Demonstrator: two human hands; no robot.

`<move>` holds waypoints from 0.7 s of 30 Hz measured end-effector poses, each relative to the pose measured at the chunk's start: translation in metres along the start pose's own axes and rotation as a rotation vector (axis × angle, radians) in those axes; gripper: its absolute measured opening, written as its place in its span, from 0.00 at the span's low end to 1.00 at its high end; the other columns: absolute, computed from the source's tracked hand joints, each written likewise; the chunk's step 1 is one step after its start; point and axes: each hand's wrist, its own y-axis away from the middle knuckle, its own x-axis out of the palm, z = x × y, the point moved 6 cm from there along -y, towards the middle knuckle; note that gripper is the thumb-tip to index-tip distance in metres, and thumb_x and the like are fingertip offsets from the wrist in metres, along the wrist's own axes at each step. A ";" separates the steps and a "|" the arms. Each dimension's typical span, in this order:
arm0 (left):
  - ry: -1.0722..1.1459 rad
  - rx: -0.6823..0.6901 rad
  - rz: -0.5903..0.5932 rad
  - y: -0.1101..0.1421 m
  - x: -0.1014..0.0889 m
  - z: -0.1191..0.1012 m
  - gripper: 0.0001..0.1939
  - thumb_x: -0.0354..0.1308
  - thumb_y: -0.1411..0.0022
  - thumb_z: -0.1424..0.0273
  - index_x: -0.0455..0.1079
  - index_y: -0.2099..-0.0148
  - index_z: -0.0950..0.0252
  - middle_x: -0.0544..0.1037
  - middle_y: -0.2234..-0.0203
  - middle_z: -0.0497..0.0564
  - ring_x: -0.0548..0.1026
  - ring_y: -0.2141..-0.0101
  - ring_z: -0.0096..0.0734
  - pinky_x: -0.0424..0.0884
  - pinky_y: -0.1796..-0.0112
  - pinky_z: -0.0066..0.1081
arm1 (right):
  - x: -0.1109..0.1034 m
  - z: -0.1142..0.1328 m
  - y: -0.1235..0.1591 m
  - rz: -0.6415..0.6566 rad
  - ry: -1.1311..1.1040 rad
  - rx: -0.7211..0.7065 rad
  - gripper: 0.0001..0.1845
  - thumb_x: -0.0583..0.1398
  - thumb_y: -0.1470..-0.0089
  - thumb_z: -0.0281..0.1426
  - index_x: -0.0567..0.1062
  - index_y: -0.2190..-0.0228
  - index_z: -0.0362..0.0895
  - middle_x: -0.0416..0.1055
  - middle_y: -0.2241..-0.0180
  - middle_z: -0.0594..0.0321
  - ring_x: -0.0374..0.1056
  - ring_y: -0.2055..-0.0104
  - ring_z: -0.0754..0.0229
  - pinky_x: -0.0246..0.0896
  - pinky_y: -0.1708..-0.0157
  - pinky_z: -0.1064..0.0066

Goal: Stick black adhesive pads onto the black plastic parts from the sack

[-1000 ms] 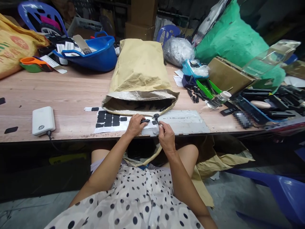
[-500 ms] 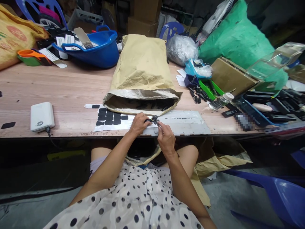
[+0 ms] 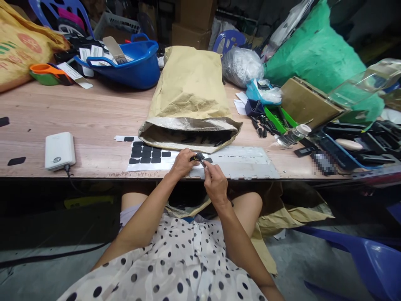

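My left hand [image 3: 182, 163] is closed around a small black plastic part [image 3: 197, 157] at the near edge of the wooden table [image 3: 94, 121]. My right hand [image 3: 214, 182] pinches a thin metal tool against that part's rounded end. Just left of my hands lies a white backing sheet with several black adhesive pads [image 3: 146, 154]. A grey foam mat [image 3: 244, 161] lies under and to the right of my hands. Behind them a brown paper sack [image 3: 190, 92] lies on its side, mouth open toward me, with dark pieces inside.
A white power bank [image 3: 59, 150] with a cable sits at the left. A blue basin [image 3: 131, 62] with cards stands at the back left. Black parts, a green tray [image 3: 277, 119], a small bottle [image 3: 294, 134], a cardboard box [image 3: 305, 100] and dark trays crowd the right.
My hands have drawn slightly closer together and left along the table edge; the tool tip now meets the black part. The view shifted a little.
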 end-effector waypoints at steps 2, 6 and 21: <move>0.005 -0.003 -0.010 0.001 0.000 0.000 0.03 0.67 0.44 0.71 0.78 0.64 0.59 0.73 0.70 0.48 0.72 0.62 0.37 0.71 0.56 0.37 | -0.002 -0.005 -0.003 -0.033 -0.004 0.025 0.20 0.51 0.34 0.30 0.78 0.49 0.47 0.74 0.62 0.56 0.70 0.60 0.57 0.64 0.59 0.70; 0.003 0.000 -0.044 0.002 -0.001 -0.002 0.02 0.63 0.41 0.70 0.77 0.65 0.61 0.74 0.68 0.49 0.72 0.60 0.38 0.71 0.55 0.38 | -0.006 -0.020 -0.014 -0.077 0.040 0.094 0.19 0.52 0.35 0.30 0.79 0.50 0.47 0.73 0.63 0.57 0.68 0.60 0.56 0.62 0.60 0.69; 0.137 -0.091 -0.133 0.007 -0.019 0.001 0.20 0.45 0.29 0.65 0.66 0.74 0.61 0.71 0.73 0.49 0.72 0.69 0.32 0.68 0.64 0.32 | 0.010 -0.024 -0.012 -0.078 0.346 0.108 0.14 0.56 0.37 0.30 0.80 0.55 0.49 0.67 0.66 0.57 0.58 0.62 0.53 0.45 0.66 0.66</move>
